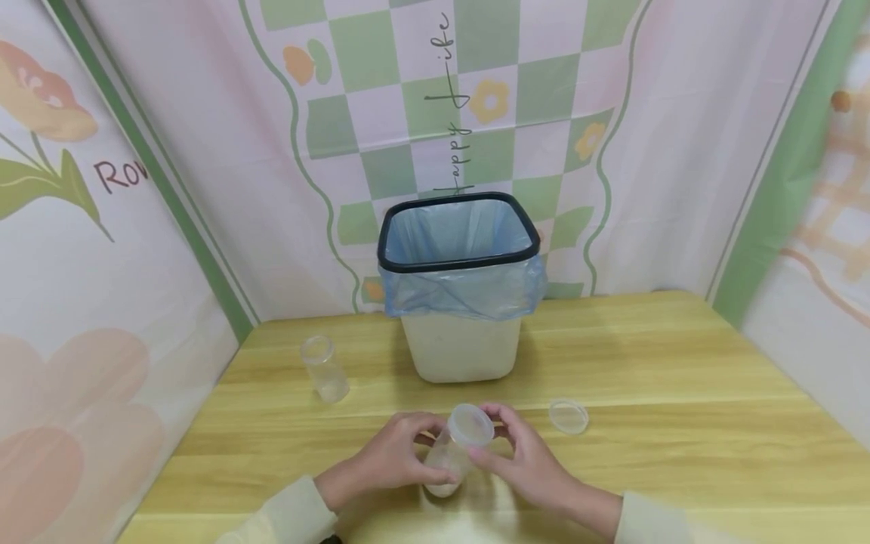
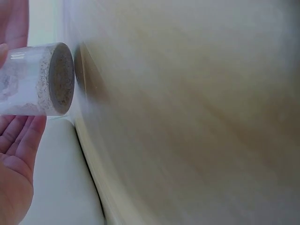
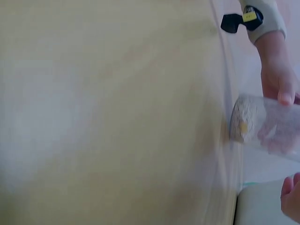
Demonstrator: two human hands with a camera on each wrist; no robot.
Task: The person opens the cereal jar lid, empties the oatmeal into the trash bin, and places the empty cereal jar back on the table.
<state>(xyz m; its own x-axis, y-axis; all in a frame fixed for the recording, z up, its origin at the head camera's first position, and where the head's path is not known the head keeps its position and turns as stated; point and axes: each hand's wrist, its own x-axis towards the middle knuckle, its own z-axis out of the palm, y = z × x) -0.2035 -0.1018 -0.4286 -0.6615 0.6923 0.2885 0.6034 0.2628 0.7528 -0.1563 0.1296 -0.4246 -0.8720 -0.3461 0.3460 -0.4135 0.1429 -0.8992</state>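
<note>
My left hand (image 1: 397, 453) grips a clear plastic jar (image 1: 445, 457) by its side, thumb in front and fingers behind. The jar leans a little to the right, close over the table. At its top my right hand (image 1: 526, 457) holds the translucent lid (image 1: 471, 425), thumb at the near edge and fingers round the far side. Pale, grainy stuff lies in the bottom of the jar (image 2: 47, 79), its base turned partly to the left wrist camera. In the right wrist view, the left thumb presses the jar (image 3: 262, 124), with the right fingers (image 3: 290, 197) below.
A second clear jar (image 1: 326, 370) stands without a lid at the left. Right of my hands, a loose clear lid (image 1: 568, 416) lies on the wooden table (image 1: 646, 363). A white bin (image 1: 465, 347) with a blue bag and black rim stands behind, before patterned curtains.
</note>
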